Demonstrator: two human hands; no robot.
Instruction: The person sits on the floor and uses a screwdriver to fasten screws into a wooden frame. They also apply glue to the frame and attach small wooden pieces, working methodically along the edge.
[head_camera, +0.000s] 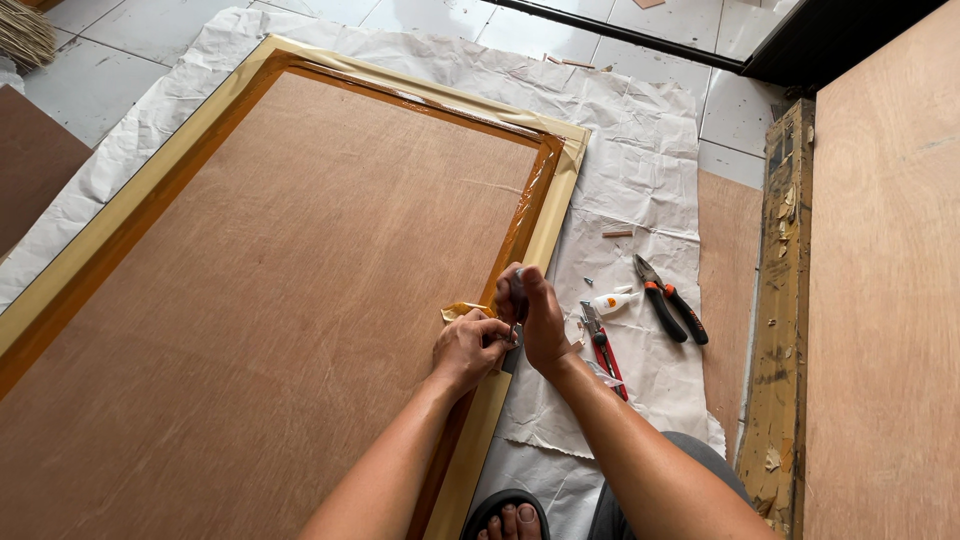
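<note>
Down low, both forearms stretched forward from the bottom edge, wrists bent, hands meeting over the right rail of a large flat plywood panel with a tan-taped wooden frame (300, 270). Left hand (468, 348) palm down, fingers curled and pinching a crumpled yellowish strip of tape (462, 311) at the frame's inner edge. Right hand (537, 318) upright and clenched around a dark, slim-handled tool (518, 296), tip pointed down toward the left fingers; kind of tool too hidden to tell. Hands touching each other, right above the glossy orange-brown band running inside the rail.

Panel lying on crumpled white paper sheeting (640, 170) spread over pale floor tiles (110, 70). Open room on the paper to the right of the frame, narrowing toward a worn, paint-flaked upright wooden post (785, 300) and a tall plywood board (885, 280) at the far right. Bare toes in a dark sandal (510, 518) at the bottom edge, just beside the frame's rail.

Just right of the right hand, on the paper: a red-handled utility knife (602, 350), a small white glue bottle with an orange label (612, 301) lying on its side, and orange-and-black-handled pliers (668, 298), jaws pointing away. Small wood sliver (617, 233) farther up the paper.
</note>
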